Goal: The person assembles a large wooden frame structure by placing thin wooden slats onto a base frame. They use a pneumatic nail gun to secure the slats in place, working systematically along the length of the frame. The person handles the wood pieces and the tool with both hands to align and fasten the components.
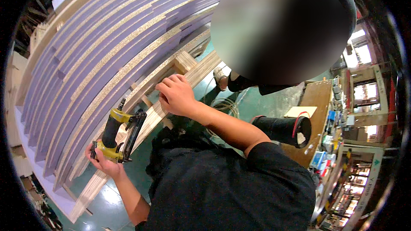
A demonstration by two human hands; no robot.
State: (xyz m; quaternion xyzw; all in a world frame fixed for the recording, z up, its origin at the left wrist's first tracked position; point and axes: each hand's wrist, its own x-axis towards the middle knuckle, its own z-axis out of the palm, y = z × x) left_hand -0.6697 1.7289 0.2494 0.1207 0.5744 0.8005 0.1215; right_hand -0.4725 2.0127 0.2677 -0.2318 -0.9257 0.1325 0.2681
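Observation:
My left hand [105, 162] is wrapped around the lower yellow end of a yellow and black nail gun [112, 130]. The tool stands over a long pale wooden beam [147, 124], its hose fitting pointing up. Farther along that beam, my right hand [177, 96] is closed, fingers curled down. Whatever its fingertips grip, if anything, is hidden. A short wood block [185, 62] sits just beyond the right hand. Past the beam lies a large curved frame [107, 77] of stepped purple-grey boards with raw chipboard edges.
Another person's shoe [221, 78] stands on the green floor beyond my right hand. A coiled hose [226, 107] lies behind my right forearm. To the right are a black cylindrical bin [282, 130] and a brown workbench [314, 100] with scattered small items along its far side.

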